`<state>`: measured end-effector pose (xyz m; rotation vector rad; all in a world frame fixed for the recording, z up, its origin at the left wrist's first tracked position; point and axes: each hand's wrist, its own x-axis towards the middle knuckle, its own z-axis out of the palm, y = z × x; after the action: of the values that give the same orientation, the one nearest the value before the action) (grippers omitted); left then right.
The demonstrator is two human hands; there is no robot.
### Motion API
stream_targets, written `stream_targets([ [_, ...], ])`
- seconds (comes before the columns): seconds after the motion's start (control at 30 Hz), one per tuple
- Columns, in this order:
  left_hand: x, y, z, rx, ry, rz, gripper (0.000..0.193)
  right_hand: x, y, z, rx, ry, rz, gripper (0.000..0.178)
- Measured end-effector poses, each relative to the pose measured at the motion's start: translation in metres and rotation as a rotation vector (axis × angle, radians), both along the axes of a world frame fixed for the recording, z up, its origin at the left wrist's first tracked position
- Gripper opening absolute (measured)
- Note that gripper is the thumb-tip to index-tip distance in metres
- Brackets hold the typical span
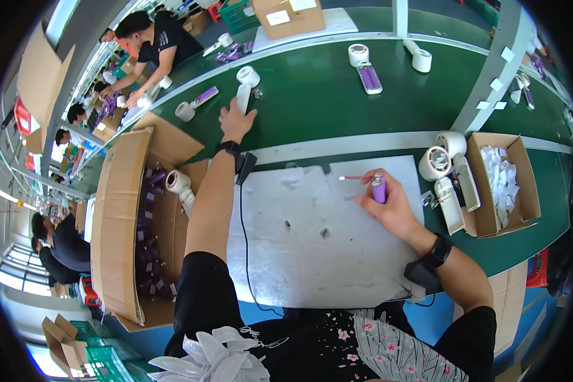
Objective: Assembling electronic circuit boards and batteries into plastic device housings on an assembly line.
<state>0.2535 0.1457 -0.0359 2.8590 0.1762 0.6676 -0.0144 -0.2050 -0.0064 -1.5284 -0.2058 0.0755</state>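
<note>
My left hand (237, 122) reaches far over the green bench, its fingers closed about the lower end of a white handheld fan (244, 95). The fan's round head points away from me. Over the grey work mat (286, 254), my right hand (393, 207) grips a purple cylindrical battery (379, 188). Red wires with a small white connector (342, 178) stick out to the battery's left. On the bench left of my left hand lies an opened fan with purple cells (205, 96). White fan housings (435, 163) are grouped to the right of my right hand.
At left stands a tall carton (122, 223) holding many purple batteries (148, 254) and a white fan (179, 183). A smaller box (530, 197) of white slips is at right. More fans (358, 54) lie beyond the rail. A black cable (245, 242) crosses the mat. Co-workers sit at upper left.
</note>
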Motion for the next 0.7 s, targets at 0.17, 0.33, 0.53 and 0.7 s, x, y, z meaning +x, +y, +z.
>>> stream_targets([
  [0.17,0.019,0.006,0.002,-0.072,0.082,-0.103,0.051,-0.002,-0.003,0.0,-0.026,-0.015,0.008,0.026],
  [0.33,-0.01,-0.028,0.036,-0.824,0.31,-0.203,0.025,-0.002,-0.005,0.002,0.053,0.087,0.034,0.024],
  [0.53,-0.156,-0.106,0.063,-1.724,0.621,-0.515,0.031,-0.001,-0.008,-0.007,0.216,0.053,-0.097,0.021],
  [0.7,-0.271,-0.155,0.059,-1.774,0.699,-0.474,0.04,0.003,-0.002,0.009,0.153,0.032,-0.174,0.022],
])
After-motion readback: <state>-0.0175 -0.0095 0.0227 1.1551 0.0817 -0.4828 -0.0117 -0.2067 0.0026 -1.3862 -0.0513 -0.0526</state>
